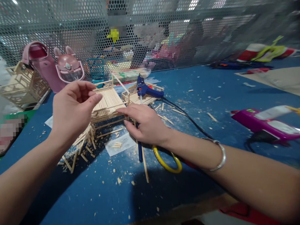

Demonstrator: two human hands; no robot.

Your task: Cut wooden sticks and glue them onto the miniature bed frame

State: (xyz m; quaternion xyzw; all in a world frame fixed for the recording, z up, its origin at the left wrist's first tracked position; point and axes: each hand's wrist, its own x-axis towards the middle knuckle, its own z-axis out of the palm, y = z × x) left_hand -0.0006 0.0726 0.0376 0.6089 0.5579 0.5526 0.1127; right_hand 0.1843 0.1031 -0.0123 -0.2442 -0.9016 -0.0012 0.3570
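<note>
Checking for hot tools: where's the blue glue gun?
The blue glue gun stands mid-table in the head view, just beyond the right hand and right of the wooden stick platform.

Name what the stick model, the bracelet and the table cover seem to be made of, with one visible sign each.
Stick model: pale bare wood, matte; thin straight sticks, with offcuts lying around it.
Bracelet: silvery metal, polished; it glints along its edge.
Table cover: blue and matte, perhaps felt or a rubber mat; no gloss shows, and the surface is too blurred to settle it.
</note>
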